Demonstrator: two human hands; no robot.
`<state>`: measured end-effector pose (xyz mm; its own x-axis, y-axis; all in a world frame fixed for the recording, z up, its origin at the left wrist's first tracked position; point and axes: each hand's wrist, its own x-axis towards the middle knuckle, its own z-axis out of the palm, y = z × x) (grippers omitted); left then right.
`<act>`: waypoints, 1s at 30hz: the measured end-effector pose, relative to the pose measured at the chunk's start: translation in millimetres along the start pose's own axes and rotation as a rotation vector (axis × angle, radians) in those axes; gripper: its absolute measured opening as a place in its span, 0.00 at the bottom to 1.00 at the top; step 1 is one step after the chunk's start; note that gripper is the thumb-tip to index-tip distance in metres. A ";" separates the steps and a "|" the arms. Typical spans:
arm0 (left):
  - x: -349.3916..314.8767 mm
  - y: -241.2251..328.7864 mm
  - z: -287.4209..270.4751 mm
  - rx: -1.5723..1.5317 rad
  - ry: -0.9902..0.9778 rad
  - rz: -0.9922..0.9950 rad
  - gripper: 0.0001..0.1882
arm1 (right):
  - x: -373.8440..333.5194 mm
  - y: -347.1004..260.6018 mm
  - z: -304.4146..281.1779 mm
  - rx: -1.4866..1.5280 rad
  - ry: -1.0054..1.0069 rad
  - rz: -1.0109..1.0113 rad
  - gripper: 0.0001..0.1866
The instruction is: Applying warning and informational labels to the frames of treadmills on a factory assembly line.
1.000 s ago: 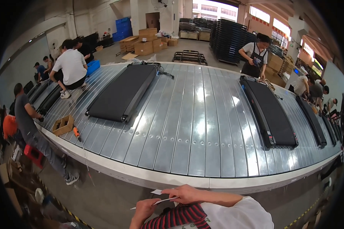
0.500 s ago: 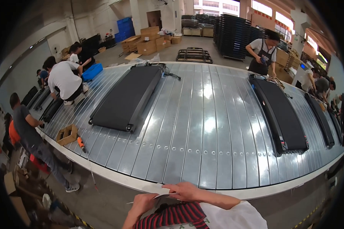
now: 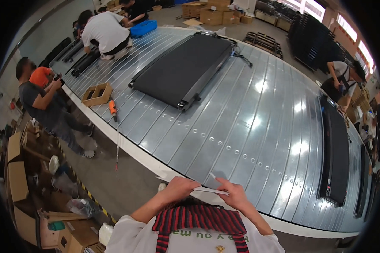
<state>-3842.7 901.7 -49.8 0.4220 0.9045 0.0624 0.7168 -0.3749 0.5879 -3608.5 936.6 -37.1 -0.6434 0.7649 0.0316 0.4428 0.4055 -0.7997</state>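
Between my two hands is a thin white strip (image 3: 211,190), which looks like folded paper or backing sheet; I cannot tell exactly. My left hand (image 3: 180,189) is closed on its left end. The fingers of my right hand (image 3: 234,195) pinch the other end, and a pale tip sticks up beside them. Both hands are at the near edge of the metal-slat work surface (image 3: 240,122). Farther off on those slats lies a black treadmill deck (image 3: 177,67) with a cable at its far end.
An orange electric screwdriver (image 3: 112,109) and a divided cardboard box (image 3: 97,94) rest at the left edge. Another treadmill deck (image 3: 335,156) lies on the right. Co-workers (image 3: 105,31) are around the line. Open cartons (image 3: 19,168) stand on the floor at left.
The view has swung left and tilted. My hands have drawn apart, with the white strip now stretched between them. The person at left has turned and raised their hands.
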 end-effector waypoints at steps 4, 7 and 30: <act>-1.1 -32.7 -27.3 -0.064 -0.101 -0.006 0.12 | 28.7 3.0 21.1 -0.037 0.051 -0.009 0.30; -25.2 -74.7 -38.1 -0.013 -0.051 -0.056 0.07 | 64.6 -18.1 47.8 -0.090 0.035 0.000 0.30; -9.2 -26.7 5.3 -0.042 -0.196 -0.083 0.09 | 23.2 8.1 13.3 -0.151 -0.173 0.087 0.31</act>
<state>-3862.7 902.3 -70.3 0.4650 0.8736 -0.1434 0.7318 -0.2882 0.6175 -3628.1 951.0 -50.8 -0.6907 0.7080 -0.1471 0.5810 0.4222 -0.6958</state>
